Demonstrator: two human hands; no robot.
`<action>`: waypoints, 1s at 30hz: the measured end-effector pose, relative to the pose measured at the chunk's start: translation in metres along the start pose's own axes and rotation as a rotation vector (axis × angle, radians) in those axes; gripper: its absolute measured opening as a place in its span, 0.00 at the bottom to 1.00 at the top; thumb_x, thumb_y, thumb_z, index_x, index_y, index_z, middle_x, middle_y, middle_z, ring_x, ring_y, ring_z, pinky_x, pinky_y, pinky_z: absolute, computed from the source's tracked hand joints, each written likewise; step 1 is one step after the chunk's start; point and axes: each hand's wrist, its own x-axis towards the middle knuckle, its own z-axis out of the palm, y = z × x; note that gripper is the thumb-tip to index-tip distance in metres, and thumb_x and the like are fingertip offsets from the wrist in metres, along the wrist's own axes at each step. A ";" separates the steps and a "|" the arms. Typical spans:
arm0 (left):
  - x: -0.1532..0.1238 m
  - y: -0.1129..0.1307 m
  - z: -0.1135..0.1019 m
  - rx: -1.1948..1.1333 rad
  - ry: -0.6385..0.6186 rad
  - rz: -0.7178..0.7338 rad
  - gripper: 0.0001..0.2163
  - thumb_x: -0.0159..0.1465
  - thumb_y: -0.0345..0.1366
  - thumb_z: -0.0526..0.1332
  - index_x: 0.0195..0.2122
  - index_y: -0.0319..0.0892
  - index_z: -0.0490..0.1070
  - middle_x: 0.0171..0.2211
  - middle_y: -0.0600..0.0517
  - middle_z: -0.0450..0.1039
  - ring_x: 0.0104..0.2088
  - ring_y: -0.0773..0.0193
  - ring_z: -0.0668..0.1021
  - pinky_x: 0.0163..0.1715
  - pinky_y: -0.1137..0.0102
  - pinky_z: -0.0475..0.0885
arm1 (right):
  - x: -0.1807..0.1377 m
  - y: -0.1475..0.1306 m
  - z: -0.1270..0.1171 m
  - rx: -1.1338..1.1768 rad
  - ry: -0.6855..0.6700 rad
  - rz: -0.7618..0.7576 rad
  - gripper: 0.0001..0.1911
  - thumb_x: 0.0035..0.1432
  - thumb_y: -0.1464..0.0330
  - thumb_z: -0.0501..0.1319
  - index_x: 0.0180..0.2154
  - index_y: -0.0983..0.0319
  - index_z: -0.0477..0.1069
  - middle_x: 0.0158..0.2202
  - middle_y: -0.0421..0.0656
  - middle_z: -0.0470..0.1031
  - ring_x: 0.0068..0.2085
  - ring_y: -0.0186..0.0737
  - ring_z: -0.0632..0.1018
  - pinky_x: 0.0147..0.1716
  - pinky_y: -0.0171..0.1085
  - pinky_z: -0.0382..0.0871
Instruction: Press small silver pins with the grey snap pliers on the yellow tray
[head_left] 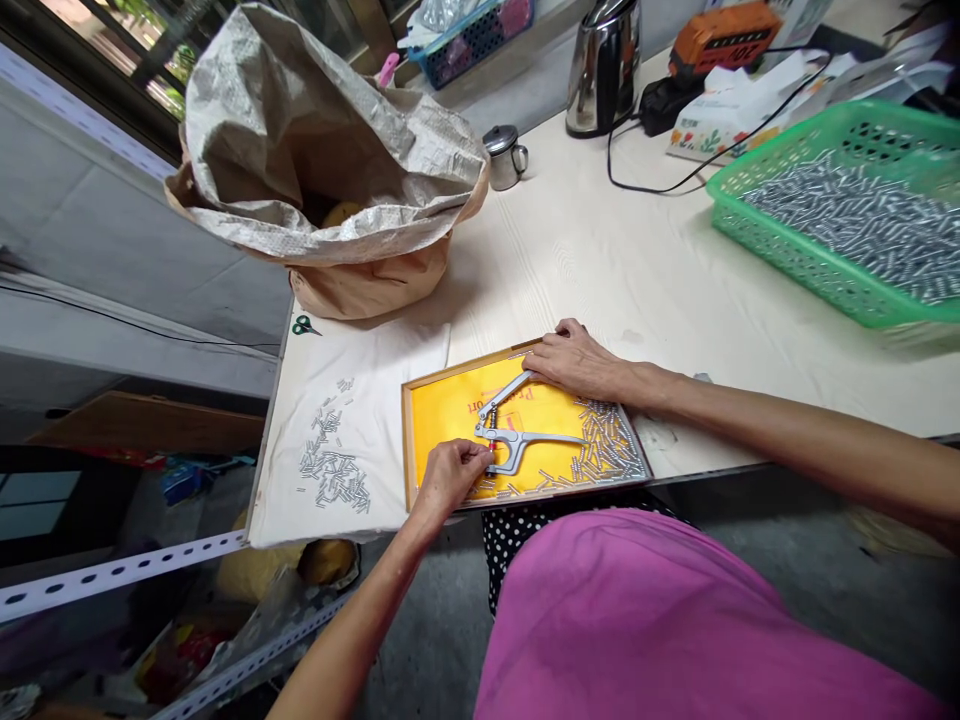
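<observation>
Grey hand pliers (516, 437) lie spread over the yellow bottom of a shallow wooden-rimmed tray (409, 440). My right hand (574, 360) grips the end of the upper handle at the tray's far rim, fingers curled round it. Beside the jaw end, my left hand (454, 475) is closed, thumb and fingertips pinched together. What it pinches is too small or hidden to make out. A bit of red shows at the jaw near its fingertips. Small silvery spring-like pieces (606, 445) are heaped in the tray's right side, with a few along its near edge.
More small metal pieces (337, 470) lie on the cloth at left, near green-handled scissors (305, 326). A large woven sack (375, 270) stands behind. At right is a green basket (795, 275) full of metal pieces. A lidded metal cup (504, 160), kettle (602, 70) and black cable (652, 188) are at the back.
</observation>
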 end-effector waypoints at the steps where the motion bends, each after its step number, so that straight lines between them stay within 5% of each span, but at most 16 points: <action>1: 0.000 0.000 0.000 -0.005 -0.013 -0.013 0.11 0.59 0.39 0.63 0.32 0.36 0.81 0.25 0.49 0.79 0.26 0.64 0.77 0.26 0.73 0.65 | -0.002 -0.003 -0.001 -0.021 -0.002 0.010 0.12 0.70 0.68 0.49 0.40 0.60 0.70 0.33 0.41 0.76 0.36 0.41 0.67 0.45 0.45 0.46; 12: 0.005 0.001 -0.005 0.011 -0.115 0.058 0.14 0.54 0.45 0.62 0.21 0.39 0.75 0.15 0.56 0.67 0.20 0.68 0.67 0.22 0.74 0.58 | -0.006 -0.013 -0.003 -0.074 -0.015 0.042 0.11 0.69 0.69 0.49 0.41 0.57 0.70 0.33 0.42 0.75 0.37 0.44 0.66 0.42 0.44 0.49; 21: 0.004 -0.005 -0.003 -0.187 -0.202 -0.031 0.16 0.50 0.50 0.66 0.22 0.40 0.71 0.15 0.57 0.65 0.17 0.70 0.66 0.19 0.75 0.58 | -0.003 -0.013 -0.006 0.034 0.019 0.016 0.14 0.71 0.67 0.46 0.41 0.57 0.70 0.35 0.44 0.76 0.38 0.44 0.66 0.41 0.43 0.50; 30: 0.006 -0.002 0.015 -0.433 -0.061 -0.088 0.19 0.48 0.49 0.71 0.27 0.37 0.73 0.20 0.57 0.69 0.19 0.71 0.70 0.21 0.74 0.70 | 0.003 0.000 -0.004 0.058 0.024 0.062 0.14 0.71 0.68 0.45 0.46 0.57 0.68 0.40 0.45 0.77 0.41 0.45 0.67 0.42 0.44 0.49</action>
